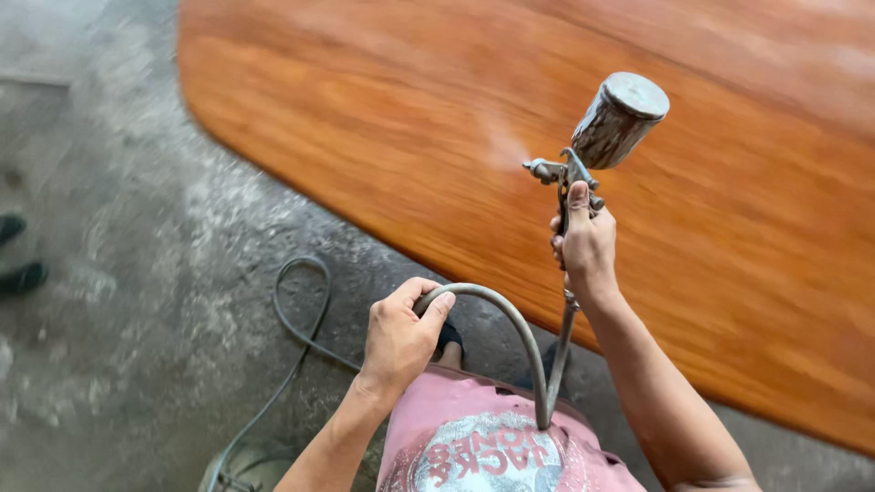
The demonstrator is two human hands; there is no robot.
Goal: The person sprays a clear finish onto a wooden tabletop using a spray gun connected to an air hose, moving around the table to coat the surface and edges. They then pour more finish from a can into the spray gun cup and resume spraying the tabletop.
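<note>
Grey concrete floor (137, 228), dusty and blotched, fills the left half of the view; a large orange-brown wooden board (711, 273) with a rounded edge takes up the right and top.

Spray gun (583, 164): at about 1 o'clock from centre, held above the board near its lower edge. Metal cup (620, 118) sits on top, tilted right. Nozzle points toward 9 o'clock; a faint pale mist (503, 146) shows just off its tip, so the gun appears to be spraying.

Right hand (585, 251): grip closed around the gun's handle, thumb up along the back. Whether a finger presses the trigger cannot be told from this angle.

Left hand (401, 337): at 6 o'clock, grip wrapped around the grey hose (510, 319), which arches up from the fist and drops toward the waist, kept off the board. A further loop of hose lies on the floor at 7 o'clock.

Progress, judged: the board reads glossy and evenly coloured wherever visible, with soft reflections at the top right. No clear line between coated and bare wood shows; motion blur hides detail. Coating looks well under way, remaining share cannot be told.

Dark shoes (18, 264) at 9 o'clock, far left edge.
</note>
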